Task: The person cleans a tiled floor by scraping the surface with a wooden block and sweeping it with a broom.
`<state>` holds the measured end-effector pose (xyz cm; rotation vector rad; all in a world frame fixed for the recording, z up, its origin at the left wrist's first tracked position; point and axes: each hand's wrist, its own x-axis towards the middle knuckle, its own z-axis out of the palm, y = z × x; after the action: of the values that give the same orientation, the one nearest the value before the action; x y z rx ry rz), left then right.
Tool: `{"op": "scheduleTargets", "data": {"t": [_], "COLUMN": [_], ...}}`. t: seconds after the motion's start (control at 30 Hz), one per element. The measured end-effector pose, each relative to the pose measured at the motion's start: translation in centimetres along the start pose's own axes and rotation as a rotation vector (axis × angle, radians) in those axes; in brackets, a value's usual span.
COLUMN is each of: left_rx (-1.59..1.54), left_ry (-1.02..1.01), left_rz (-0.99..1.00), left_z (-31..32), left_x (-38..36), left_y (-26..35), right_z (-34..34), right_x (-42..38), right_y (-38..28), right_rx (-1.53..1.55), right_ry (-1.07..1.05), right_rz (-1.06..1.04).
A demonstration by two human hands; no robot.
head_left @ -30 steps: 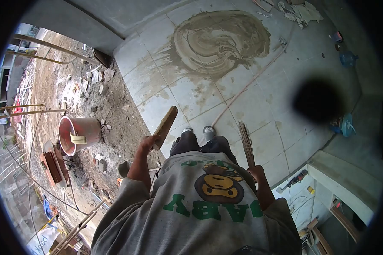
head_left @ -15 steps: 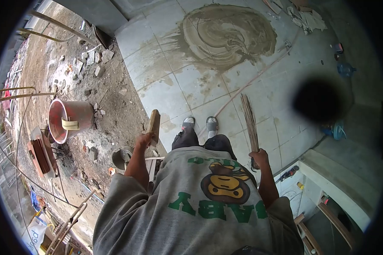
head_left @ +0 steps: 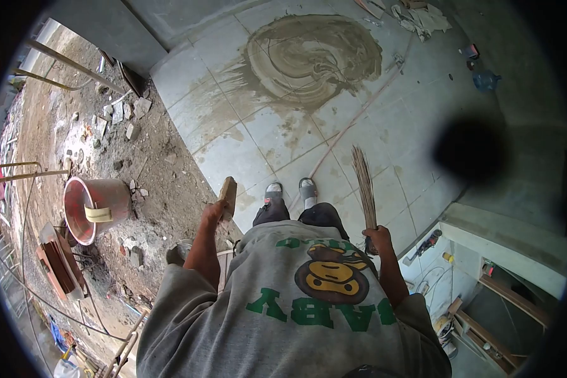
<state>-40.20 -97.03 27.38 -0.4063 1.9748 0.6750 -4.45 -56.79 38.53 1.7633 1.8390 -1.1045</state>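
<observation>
My left hand (head_left: 217,210) grips a short wooden block (head_left: 228,193), held out over the edge where tile meets dirt. In my right hand (head_left: 378,238) is a stick broom (head_left: 365,189), a bundle of thin brown twigs pointing away from me; the fist is wrapped round its bound end. Both hands are at waist height, one on each side of my body. Ahead of my feet a wide swirled patch of wet grey cement (head_left: 309,60) lies on the pale floor tiles (head_left: 283,135).
To the left, on rubble-strewn dirt, a reddish bucket (head_left: 97,208) lies tilted beside a stack of brown tiles (head_left: 60,263). A hose (head_left: 340,135) crosses the floor. Torn paper (head_left: 422,22) and a blue water bottle (head_left: 486,80) lie at the far right. A ledge (head_left: 504,246) stands at right.
The view has shifted, so the cement patch and floor sit further left. My hands still hold the wooden block and the broom, with the broom tilted slightly more to the left.
</observation>
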Motion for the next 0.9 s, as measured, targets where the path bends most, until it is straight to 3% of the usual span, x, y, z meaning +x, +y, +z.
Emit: {"op": "scheduleTargets", "data": {"t": [0.27,0.63,0.9], "left_rx": [0.053,-0.016,0.050], "left_ry": [-0.036,0.010,-0.035], "left_rz": [0.049,0.019,0.087], "left_z": [-1.2,0.4,1.8], "left_x": [1.3,2.2,-1.9], "left_y": [3.7,2.7,6.3], "right_z": [0.1,0.1,-0.5], "right_x": [-1.3,-1.9,0.7], "right_y": [4.1,4.8,7.3], "right_rx": [-0.072,-0.192,-0.010], "right_ry": [0.069,0.027,-0.001], "right_rz": [0.115,0.130,0.120]}}
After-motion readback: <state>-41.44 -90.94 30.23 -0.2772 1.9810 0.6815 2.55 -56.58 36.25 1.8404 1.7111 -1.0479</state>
